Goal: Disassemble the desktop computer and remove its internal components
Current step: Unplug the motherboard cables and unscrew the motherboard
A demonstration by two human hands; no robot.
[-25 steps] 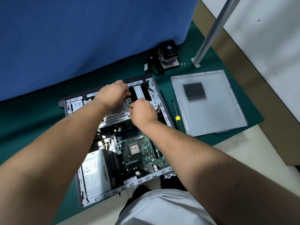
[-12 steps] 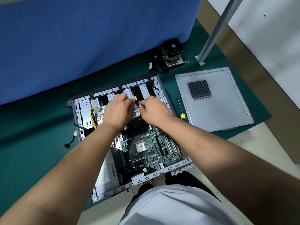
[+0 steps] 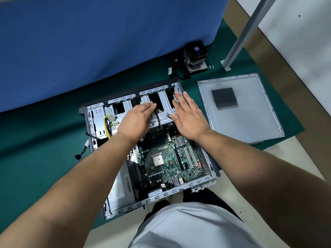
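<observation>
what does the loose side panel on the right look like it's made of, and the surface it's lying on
Side panel: seemingly sheet metal, with a dull grey unpainted finish, folded edges and a punched vent grid. Green mat: matte and non-reflective, probably rubber or vinyl, lying thin and flat on the paler table; the exact material can't be told.

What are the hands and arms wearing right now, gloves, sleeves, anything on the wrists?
Nothing: the left hand and right hand are bare, without gloves, rings or a watch. Both forearms are uncovered to the frame edge, no sleeves showing. Only a light grey garment shows at the torso.
</observation>
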